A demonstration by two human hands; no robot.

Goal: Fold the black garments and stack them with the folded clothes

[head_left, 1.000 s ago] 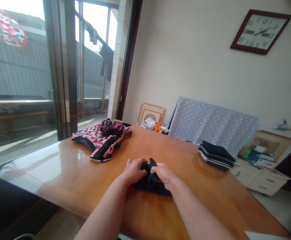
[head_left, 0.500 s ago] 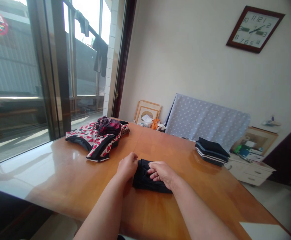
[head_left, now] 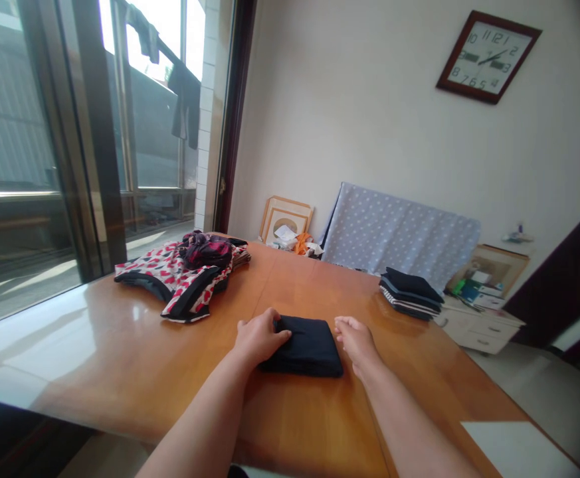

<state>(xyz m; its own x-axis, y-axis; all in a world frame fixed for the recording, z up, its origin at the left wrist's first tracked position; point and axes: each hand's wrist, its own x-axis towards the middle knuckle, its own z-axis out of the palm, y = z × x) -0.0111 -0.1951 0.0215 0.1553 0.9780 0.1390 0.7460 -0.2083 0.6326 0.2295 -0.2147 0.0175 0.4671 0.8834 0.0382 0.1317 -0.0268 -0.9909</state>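
Note:
A black garment (head_left: 307, 348), folded into a flat rectangle, lies on the wooden table in front of me. My left hand (head_left: 262, 336) is at its left edge, the thumb on top and the other fingers bent around the far left corner, partly hidden. Just off the right edge is my right hand (head_left: 358, 342), its fingers curled together and nothing visible in them. The garment's top looks smooth, with a small crease near my left thumb.
At the table's (head_left: 210, 392) far left, a heart-print garment (head_left: 170, 275) lies under a dark plaid bundle (head_left: 204, 251). A stack of folded clothes (head_left: 412, 293) sits at the right. White paper (head_left: 513, 448) lies at the near right edge; a white cabinet (head_left: 479, 328) stands beyond.
My right hand has moved off the garment to its right side. My left thumb has come onto the garment's top. The cloth now lies flatter and smoother. The view has shifted slightly right.

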